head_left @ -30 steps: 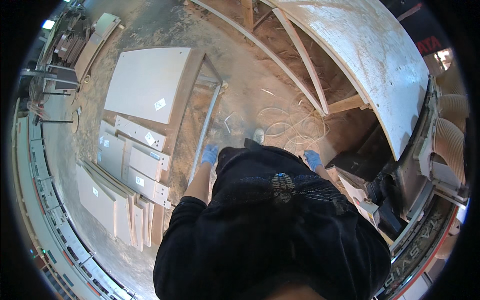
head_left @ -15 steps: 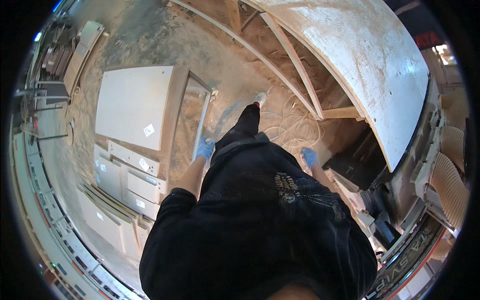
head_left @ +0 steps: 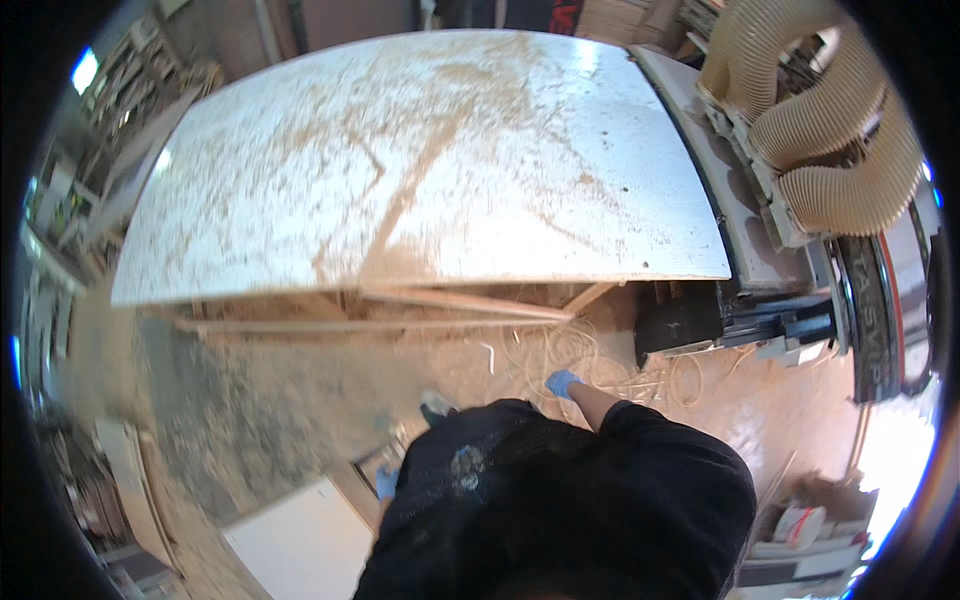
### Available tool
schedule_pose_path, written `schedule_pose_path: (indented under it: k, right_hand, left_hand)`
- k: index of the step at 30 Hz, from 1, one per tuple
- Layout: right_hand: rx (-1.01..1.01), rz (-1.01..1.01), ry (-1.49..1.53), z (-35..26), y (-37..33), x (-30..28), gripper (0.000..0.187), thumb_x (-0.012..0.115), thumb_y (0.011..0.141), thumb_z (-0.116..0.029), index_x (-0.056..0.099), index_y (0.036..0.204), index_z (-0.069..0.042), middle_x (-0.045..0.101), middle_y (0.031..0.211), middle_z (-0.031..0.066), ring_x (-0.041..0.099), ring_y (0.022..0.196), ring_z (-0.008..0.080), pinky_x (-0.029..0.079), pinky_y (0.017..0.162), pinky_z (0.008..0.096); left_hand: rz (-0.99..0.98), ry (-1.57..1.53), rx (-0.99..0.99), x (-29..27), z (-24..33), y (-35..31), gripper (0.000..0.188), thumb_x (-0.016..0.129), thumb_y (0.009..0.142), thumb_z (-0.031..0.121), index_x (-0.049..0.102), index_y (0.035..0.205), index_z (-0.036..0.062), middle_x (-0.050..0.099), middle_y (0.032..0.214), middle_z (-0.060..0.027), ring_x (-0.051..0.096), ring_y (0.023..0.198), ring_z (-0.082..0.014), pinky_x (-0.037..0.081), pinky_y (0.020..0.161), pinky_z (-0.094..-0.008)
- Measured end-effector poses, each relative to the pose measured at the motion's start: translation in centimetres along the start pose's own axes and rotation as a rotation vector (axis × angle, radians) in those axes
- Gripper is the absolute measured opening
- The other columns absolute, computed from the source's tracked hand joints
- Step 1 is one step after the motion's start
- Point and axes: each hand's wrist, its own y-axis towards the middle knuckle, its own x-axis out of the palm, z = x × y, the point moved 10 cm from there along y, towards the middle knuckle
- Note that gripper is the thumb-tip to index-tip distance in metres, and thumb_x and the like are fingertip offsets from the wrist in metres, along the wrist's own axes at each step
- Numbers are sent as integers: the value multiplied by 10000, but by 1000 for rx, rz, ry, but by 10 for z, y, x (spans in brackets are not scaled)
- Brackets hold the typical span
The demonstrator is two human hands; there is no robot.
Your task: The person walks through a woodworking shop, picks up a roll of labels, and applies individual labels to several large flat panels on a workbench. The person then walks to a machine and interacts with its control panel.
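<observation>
My right hand (head_left: 565, 383), in a blue glove, hangs in front of my body with its fingers loosely stretched out and nothing visible in it. Beyond it stands a large white table (head_left: 450, 180), streaked with sawdust, its wooden frame (head_left: 480, 300) showing below the front edge. My left hand (head_left: 387, 482), also blue-gloved, is low at my left side, partly hidden by my body. Its fingers look extended and no held thing shows. Beside it is the corner of a white panel stack (head_left: 305, 540). Neither hand touches the table.
Coiled pale hose or cord (head_left: 570, 345) lies on the dusty floor (head_left: 270, 400) under the table's edge. At the right are thick beige ribbed hoses (head_left: 850, 195) on a machine and a dark box (head_left: 680, 315). Boards (head_left: 130, 480) lean at the left.
My view has turned right, so the white table now spans the front. The panel stack has shifted to the lower left of view. Both hands still hang low with nothing visible in them.
</observation>
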Motion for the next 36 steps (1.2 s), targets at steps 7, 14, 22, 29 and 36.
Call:
schedule_pose_path:
  k: [7,14,22,29,36]
  right_hand:
    - [-69,205,672,-127,23,-107,382,499,822,-397,650,1012,-103,633,1034,135,598,962,309,448,868,376]
    - [-449,164,594,-270,45,-212,361,535,837,-313,608,1099,-76,633,1028,137,591,969,267,440,875,350]
    - [-903,-19,800,-439,26,-365,300,539,878,-222,603,1100,-30,629,1045,110,583,964,189,448,860,291]
    - [-983,122,594,-526,28,-403,254,559,861,-174,612,1067,-36,640,994,100,601,895,163,466,803,264]
    - [-1160,431,64,-678,44,-400,352,595,747,-151,607,1091,-78,609,1057,124,555,990,318,440,872,383]
  left_hand:
    - [-235,-23,-9,-19,-27,107,406,640,769,225,545,1095,1,606,934,-142,569,826,-237,450,773,-350]
    - [-219,-219,-121,-31,88,172,396,581,840,307,528,1142,57,614,979,-141,571,914,-222,443,811,-320]
    - [-74,-144,-134,-91,120,211,405,565,852,338,525,1152,69,607,1063,-170,577,1005,-288,429,876,-348]
    - [139,-341,-433,-125,79,200,448,598,815,363,550,1162,85,584,1154,-147,548,1085,-276,420,919,-360]
    - [146,-547,-633,-162,-16,209,500,582,810,422,544,1189,98,575,1177,-136,527,1118,-274,403,940,-373]
